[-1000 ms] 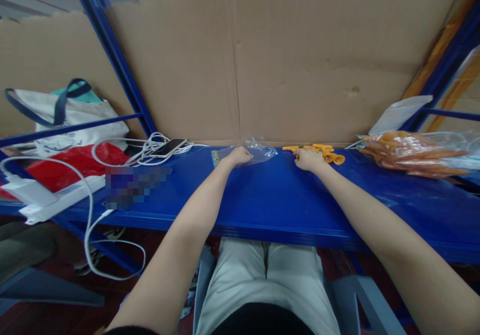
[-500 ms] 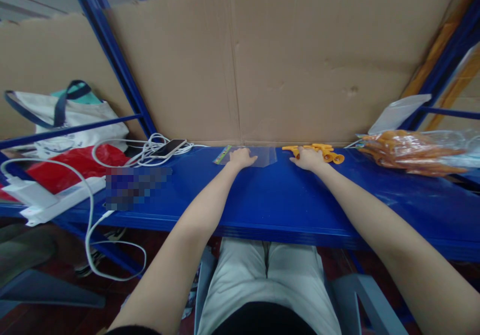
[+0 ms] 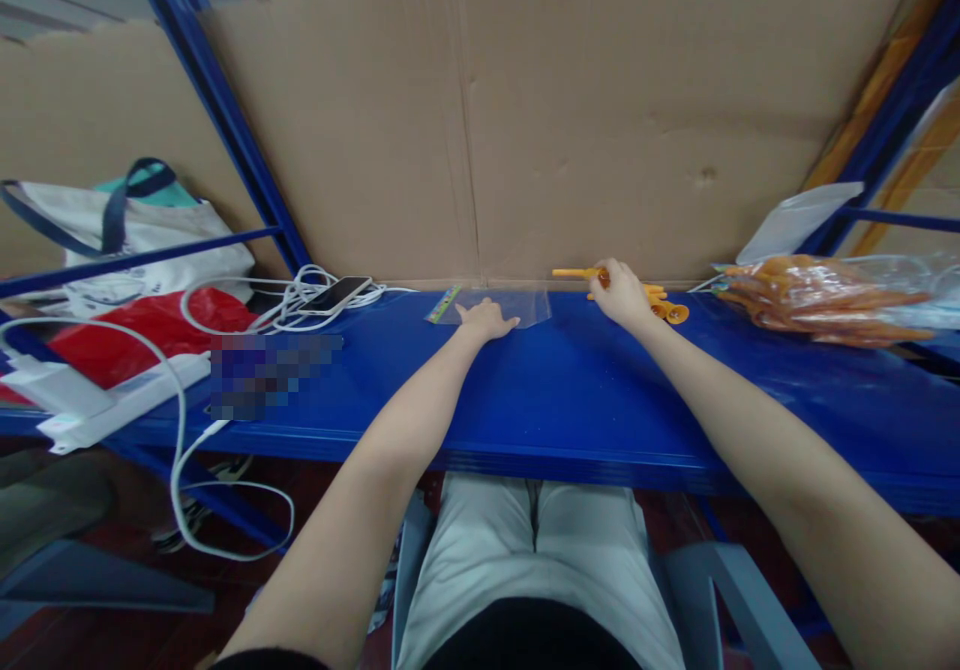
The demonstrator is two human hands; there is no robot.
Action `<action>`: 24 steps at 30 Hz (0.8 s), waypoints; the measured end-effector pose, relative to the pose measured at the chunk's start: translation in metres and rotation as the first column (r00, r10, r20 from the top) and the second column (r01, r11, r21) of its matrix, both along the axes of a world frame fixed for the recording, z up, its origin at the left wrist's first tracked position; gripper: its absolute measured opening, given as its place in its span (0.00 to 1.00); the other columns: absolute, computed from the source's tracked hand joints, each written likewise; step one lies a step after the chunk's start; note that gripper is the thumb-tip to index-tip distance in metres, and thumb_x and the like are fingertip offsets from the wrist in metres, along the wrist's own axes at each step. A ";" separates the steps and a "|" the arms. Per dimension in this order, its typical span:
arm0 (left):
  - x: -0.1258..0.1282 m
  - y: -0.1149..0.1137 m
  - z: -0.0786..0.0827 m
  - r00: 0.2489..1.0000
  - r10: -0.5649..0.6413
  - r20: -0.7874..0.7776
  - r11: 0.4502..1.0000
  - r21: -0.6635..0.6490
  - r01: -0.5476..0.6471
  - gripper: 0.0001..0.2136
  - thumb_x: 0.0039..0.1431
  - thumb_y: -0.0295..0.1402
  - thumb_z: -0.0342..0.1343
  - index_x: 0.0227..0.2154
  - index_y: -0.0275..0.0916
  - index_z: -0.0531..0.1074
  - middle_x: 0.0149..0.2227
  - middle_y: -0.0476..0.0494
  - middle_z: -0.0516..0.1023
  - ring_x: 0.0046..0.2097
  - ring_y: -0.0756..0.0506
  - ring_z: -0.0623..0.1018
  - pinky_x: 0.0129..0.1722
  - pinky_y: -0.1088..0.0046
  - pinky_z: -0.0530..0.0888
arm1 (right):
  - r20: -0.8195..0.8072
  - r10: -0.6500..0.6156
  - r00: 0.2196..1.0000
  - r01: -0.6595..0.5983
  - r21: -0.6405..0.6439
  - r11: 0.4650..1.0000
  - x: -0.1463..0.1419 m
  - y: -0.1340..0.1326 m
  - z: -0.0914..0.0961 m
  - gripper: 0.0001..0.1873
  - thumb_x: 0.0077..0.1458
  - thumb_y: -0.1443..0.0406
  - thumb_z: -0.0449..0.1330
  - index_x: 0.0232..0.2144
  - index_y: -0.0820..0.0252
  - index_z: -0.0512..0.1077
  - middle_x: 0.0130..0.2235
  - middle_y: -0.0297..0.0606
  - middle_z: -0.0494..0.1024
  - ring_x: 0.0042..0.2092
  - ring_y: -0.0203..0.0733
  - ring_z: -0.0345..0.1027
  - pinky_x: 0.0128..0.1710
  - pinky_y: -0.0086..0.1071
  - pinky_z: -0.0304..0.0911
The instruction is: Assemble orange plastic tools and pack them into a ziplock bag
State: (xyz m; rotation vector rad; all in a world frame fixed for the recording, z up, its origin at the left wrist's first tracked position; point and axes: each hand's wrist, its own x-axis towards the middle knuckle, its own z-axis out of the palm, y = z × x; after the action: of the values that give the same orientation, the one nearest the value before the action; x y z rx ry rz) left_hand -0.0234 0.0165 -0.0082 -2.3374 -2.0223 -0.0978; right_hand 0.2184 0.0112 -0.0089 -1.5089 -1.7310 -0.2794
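Observation:
My left hand (image 3: 486,318) lies flat, fingers spread, on a clear plastic bag (image 3: 525,306) with a green strip at its left end, on the blue shelf (image 3: 540,390). My right hand (image 3: 619,294) is closed on a thin orange plastic piece (image 3: 574,273), lifted a little above the shelf and pointing left. A few more orange pieces (image 3: 664,308) lie just right of that hand, against the cardboard back wall (image 3: 570,130).
A clear bag full of orange pieces (image 3: 814,298) lies at the right. At the left are a phone (image 3: 337,295) on white cables, a white power strip (image 3: 97,390), a red bag (image 3: 150,325) and a white tote (image 3: 135,235). Blue rack posts stand on both sides.
My left hand has flattened the crumpled clear bag onto the shelf. My right hand has closed on one orange piece and raised it off the small pile.

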 end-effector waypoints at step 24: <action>0.000 -0.001 0.002 1.000 0.005 -0.016 1.000 -0.017 -0.006 0.28 0.63 0.53 0.43 0.57 0.41 0.71 0.63 0.33 0.66 0.63 0.30 0.67 0.63 0.37 0.54 | 0.031 0.281 0.959 -0.277 -0.095 0.956 0.000 0.002 0.000 0.15 0.50 0.64 0.53 0.38 0.60 0.75 0.38 0.44 0.77 0.39 0.47 0.69 0.44 0.41 0.65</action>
State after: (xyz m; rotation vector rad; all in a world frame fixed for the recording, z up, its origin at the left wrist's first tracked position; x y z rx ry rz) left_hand -0.0234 0.0156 -0.0058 -2.3353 -2.0305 -0.0620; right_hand 0.2188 0.0128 -0.0088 -1.3052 -1.9878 -0.0895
